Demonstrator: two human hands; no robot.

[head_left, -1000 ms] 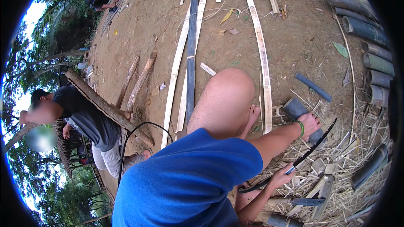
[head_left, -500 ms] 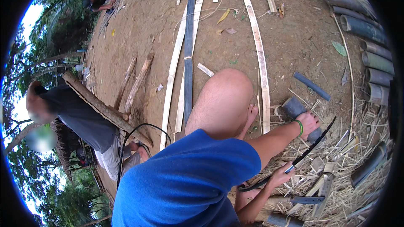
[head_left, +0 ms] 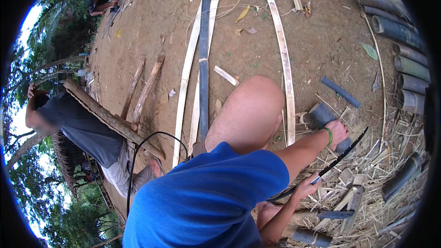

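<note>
My left hand (head_left: 339, 133), with a green band at the wrist, is closed around a short dark bamboo tube (head_left: 320, 114) lying at an angle on the ground. Part of the tube is hidden under the fingers, and its lower end shows beyond them. Lower down, my right hand (head_left: 307, 187) grips a long knife (head_left: 341, 158) with a slim black blade and a silver collar. Its blade slants up and right, close beside the tube's lower end; whether they touch I cannot tell. The dark handle runs back behind my right hand toward my foot.
Shavings (head_left: 367, 170) litter the ground around my hands. Another knife (head_left: 336, 214) lies below them. Bamboo tubes (head_left: 398, 32) line the right edge; split bamboo strips (head_left: 281, 46) lie ahead. A person in dark clothes (head_left: 87, 126) sits left by a log (head_left: 105, 112); another person (head_left: 103, 0) crouches farther off.
My right hand and the knife have shifted slightly upward. My left hand stays on the bamboo tube. My knee has moved a little to the right, and the person at left has raised an arm.
</note>
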